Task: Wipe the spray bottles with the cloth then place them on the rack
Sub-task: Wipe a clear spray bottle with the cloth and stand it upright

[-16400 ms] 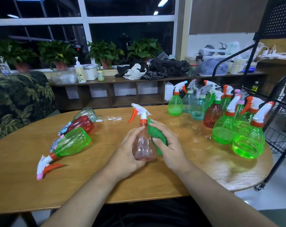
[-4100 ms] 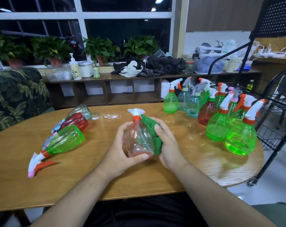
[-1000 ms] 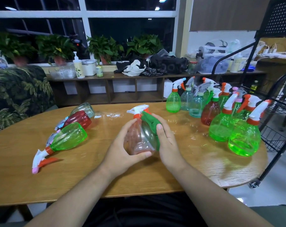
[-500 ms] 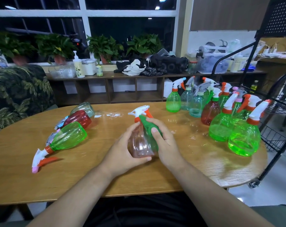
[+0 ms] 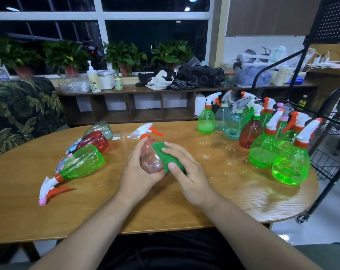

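The left hand (image 5: 138, 172) is wrapped around a pale pink spray bottle (image 5: 150, 159), with its fingers and thumb curled around the body. The bottle is held just above the wooden table (image 5: 28, 211), near its middle, and it tilts with the white and orange trigger head pointing up and away. The right hand (image 5: 188, 172) is clamped on a green cloth (image 5: 162, 153) and presses it flat against the right side of the bottle, thumb on the near edge and fingers over the top.

To the left, three bottles lie on their sides close together: a green bottle (image 5: 81, 162) nearest, a red bottle (image 5: 93, 141) behind it and a clear bottle (image 5: 100, 128) farthest back. On the right side of the table a cluster of upright bottles (image 5: 262, 133) stands packed close, green, red and clear. Beyond the table's right edge stands the black wire rack (image 5: 331, 158); from here I cannot tell whether any bottle sits on it.
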The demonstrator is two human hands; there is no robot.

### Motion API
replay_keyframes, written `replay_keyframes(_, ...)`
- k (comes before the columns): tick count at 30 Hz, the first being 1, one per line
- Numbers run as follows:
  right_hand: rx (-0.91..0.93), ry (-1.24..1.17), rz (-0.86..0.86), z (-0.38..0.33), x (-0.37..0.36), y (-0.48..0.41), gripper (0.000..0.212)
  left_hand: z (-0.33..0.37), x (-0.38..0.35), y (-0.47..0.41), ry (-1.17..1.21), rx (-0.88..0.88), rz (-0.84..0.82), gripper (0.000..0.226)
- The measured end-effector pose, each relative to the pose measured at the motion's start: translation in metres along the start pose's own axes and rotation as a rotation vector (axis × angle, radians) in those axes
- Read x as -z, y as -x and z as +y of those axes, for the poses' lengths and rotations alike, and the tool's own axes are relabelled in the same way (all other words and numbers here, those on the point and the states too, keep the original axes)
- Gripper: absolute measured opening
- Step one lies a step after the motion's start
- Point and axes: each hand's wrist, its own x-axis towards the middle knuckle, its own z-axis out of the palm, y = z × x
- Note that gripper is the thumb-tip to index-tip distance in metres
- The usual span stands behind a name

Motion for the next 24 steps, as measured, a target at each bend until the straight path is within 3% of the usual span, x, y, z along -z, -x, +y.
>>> replay_keyframes(6,-0.18,-0.17,0.066,0.005,0.002,-0.004,0.037,0.007,-0.003,0.007,-0.1,-0.097,-0.103,0.112)
replay_keyframes(10,-0.293,-0.36,0.08,-0.001,0.005,-0.006,0.038,0.015,-0.003,0.011,0.006,-0.122,-0.204,0.109)
replay_keyframes(16,-0.278,-0.392,0.087,-0.003,0.006,-0.005,0.04,0.016,-0.001,0.012,0.079,-0.088,-0.324,0.1)
replay_keyframes(24,-0.279,-0.348,0.108,0.001,0.008,-0.007,0.039,0.013,-0.001,0.012,-0.021,-0.072,-0.382,0.108)
